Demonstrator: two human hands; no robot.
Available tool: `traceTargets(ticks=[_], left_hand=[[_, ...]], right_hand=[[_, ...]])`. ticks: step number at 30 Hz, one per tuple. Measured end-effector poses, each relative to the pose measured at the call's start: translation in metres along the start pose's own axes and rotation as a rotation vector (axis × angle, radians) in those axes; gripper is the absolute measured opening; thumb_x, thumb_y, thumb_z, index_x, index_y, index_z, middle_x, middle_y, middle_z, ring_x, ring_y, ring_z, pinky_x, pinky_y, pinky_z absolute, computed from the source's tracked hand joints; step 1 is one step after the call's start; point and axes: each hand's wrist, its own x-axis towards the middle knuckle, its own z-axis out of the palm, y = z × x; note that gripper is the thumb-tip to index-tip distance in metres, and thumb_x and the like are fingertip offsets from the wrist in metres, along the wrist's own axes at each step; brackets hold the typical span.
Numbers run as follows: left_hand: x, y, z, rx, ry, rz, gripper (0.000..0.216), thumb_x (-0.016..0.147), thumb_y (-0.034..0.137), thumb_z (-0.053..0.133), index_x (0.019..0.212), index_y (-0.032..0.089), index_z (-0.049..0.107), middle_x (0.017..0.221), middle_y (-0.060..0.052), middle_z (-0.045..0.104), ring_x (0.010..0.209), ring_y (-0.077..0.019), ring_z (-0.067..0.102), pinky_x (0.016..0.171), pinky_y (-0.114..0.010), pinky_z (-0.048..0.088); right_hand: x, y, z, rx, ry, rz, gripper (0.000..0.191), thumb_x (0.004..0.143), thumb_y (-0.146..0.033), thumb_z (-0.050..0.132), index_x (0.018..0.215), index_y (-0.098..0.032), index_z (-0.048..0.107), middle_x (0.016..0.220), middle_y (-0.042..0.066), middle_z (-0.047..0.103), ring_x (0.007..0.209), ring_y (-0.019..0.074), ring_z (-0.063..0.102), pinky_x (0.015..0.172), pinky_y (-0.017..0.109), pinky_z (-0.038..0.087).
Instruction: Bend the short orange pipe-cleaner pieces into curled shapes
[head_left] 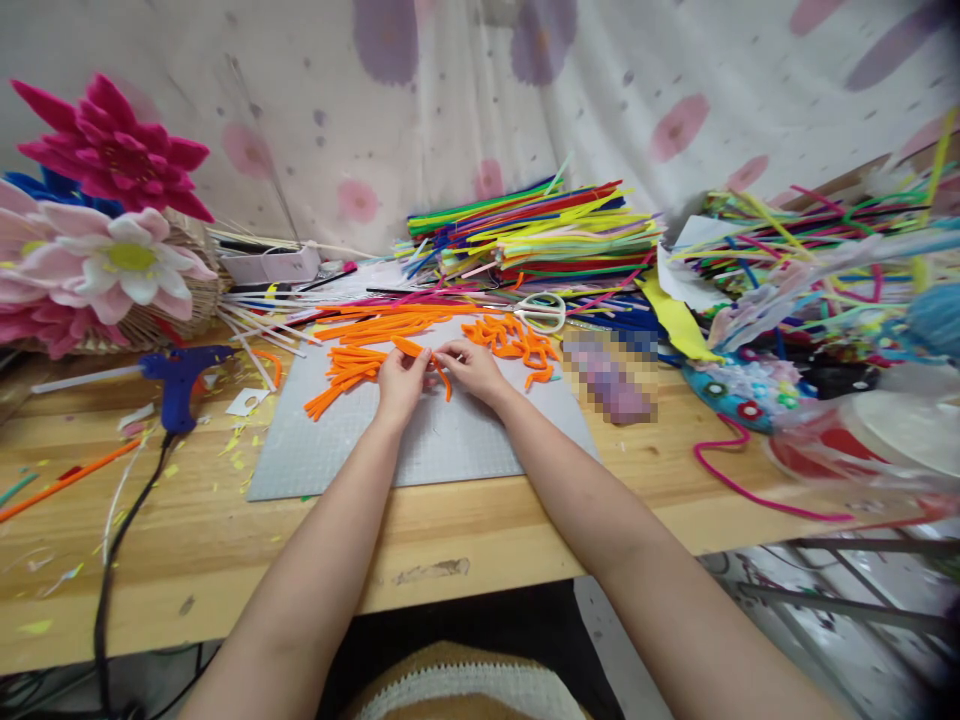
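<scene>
L hand (403, 384) pinched on orange fuzzy stem (407, 347), nr mat (450, 450) far edge, approx mid | R hand (474, 370) just beside, fingertips at stem, grip can't tell | straight orange pcs (346, 376) nr far L corner | bent orange pcs (504, 334) far R corner

Looking forward and down from head height; covering the table (480, 530) at close range; facing the patterned curtain (465, 110) behind it.
</scene>
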Motion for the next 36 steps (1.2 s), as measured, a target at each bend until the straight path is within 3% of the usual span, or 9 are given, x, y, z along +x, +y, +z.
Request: traceTargets(ticks=[16,21,25,30,36], left_hand=[[0.003,0.001,-0.002,-0.011,0.022,-0.001,0.026,0.059,0.031,0.068,0.072,0.014,0.054,0.064,0.001,0.057,0.059,-0.0108,0.056,0.046,-0.021,0.046],[0.002,0.007,-0.005,-0.021,0.005,-0.032,0.027,0.057,0.031,0.071,0.071,0.014,0.055,0.067,-0.001,0.059,0.061,-0.0114,0.056,0.046,-0.020,0.045],[0.004,0.011,-0.008,-0.071,-0.086,-0.118,0.029,0.054,0.033,0.074,0.069,0.013,0.060,0.068,-0.002,0.060,0.058,-0.0096,0.053,0.047,-0.020,0.045],[0.009,0.013,-0.014,-0.103,-0.143,-0.137,0.031,0.058,0.038,0.070,0.074,0.012,0.064,0.060,-0.001,0.057,0.051,-0.0078,0.050,0.044,-0.019,0.042],[0.012,0.014,-0.022,-0.099,-0.219,-0.095,0.037,0.052,0.027,0.074,0.084,0.013,0.065,0.067,-0.002,0.063,0.056,-0.0097,0.057,0.050,-0.020,0.046]], right_hand=[[-0.004,-0.002,0.002,-0.131,0.041,-0.063,0.017,0.076,-0.020,0.051,0.076,-0.015,0.067,0.076,0.004,0.064,0.070,0.0127,0.055,0.066,0.025,0.040],[-0.002,-0.003,-0.001,0.017,0.020,0.010,0.019,0.079,-0.026,0.049,0.081,-0.015,0.065,0.080,0.004,0.062,0.074,0.0124,0.053,0.068,0.025,0.040],[0.000,0.000,-0.002,0.074,-0.090,-0.003,0.019,0.076,-0.031,0.056,0.085,-0.016,0.062,0.088,0.004,0.059,0.081,0.0130,0.051,0.071,0.025,0.040],[-0.001,-0.001,0.000,0.271,-0.298,0.038,0.022,0.079,-0.036,0.051,0.075,-0.015,0.056,0.075,0.001,0.056,0.074,0.0115,0.050,0.070,0.024,0.041],[-0.004,-0.009,-0.002,0.350,-0.297,0.108,0.025,0.079,-0.038,0.048,0.071,-0.015,0.053,0.069,-0.001,0.053,0.065,0.0088,0.048,0.065,0.021,0.040]])
